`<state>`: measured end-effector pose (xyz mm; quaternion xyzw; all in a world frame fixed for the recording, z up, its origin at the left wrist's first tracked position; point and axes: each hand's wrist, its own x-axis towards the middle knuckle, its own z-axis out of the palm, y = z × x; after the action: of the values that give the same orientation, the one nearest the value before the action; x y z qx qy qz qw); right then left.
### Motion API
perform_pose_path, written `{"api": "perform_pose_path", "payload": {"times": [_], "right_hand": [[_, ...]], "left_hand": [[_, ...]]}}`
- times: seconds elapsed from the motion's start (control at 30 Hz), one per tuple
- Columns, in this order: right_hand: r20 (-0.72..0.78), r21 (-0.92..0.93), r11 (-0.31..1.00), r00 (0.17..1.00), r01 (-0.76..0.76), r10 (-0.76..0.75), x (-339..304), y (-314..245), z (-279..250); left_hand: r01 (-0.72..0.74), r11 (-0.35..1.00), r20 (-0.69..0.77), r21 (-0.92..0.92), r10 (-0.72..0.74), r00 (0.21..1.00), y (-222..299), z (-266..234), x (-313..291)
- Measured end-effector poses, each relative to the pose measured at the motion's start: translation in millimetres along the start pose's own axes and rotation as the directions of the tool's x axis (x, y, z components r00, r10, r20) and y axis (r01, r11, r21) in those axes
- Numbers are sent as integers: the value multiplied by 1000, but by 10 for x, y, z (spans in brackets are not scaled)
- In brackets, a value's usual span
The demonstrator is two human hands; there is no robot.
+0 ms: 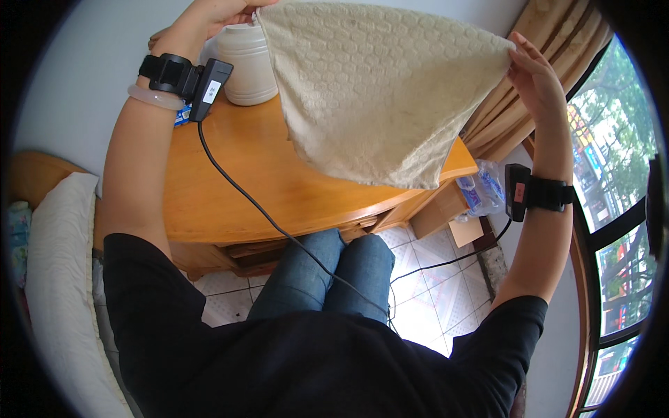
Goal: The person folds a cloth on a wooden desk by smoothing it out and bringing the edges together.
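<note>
Arms (136,174) high and wide, hands (540,76) in pinches.

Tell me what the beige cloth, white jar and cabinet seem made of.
Beige cloth: soft, matte fabric, given its raised honeycomb texture and drooping folds; fibre unclear.
White jar: probably smooth plastic with moulded-looking ridges, though ceramic is possible.
Cabinet: likely varnished wood or veneer, judging by its orange-brown colour and glossy highlights.

towel (376,90): rough matt cloth | tabletop (202,198): glossy wood | jar (245,68): plastic

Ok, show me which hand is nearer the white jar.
The left hand: it grips the cloth end beside the jar, while the right hand is across near the curtain.
</note>
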<state>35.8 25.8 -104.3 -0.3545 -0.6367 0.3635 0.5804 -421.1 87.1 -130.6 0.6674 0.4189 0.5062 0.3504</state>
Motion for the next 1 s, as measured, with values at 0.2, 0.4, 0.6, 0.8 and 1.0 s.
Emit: {"api": "perform_pose_path", "payload": {"times": [0.2,0.4,0.6,0.8,1.0], "right_hand": [[-102,-17,997,992,-70,68,-28,57,-70],[-148,-63,997,988,-43,33,-89,96,-40],[-296,-97,995,954,13,-42,-122,96,-3],[79,-143,984,992,110,-100,-200,77,-13],[205,-516,849,979,110,-3,-472,26,267]], "left_hand": [[-26,983,63,182,14,998,-27,179,-144],[-72,876,149,476,1,989,-141,160,-82],[-526,559,495,641,223,840,130,241,-370],[-566,544,369,619,436,821,3,196,-199],[-584,540,371,606,458,808,4,120,-177]]}}
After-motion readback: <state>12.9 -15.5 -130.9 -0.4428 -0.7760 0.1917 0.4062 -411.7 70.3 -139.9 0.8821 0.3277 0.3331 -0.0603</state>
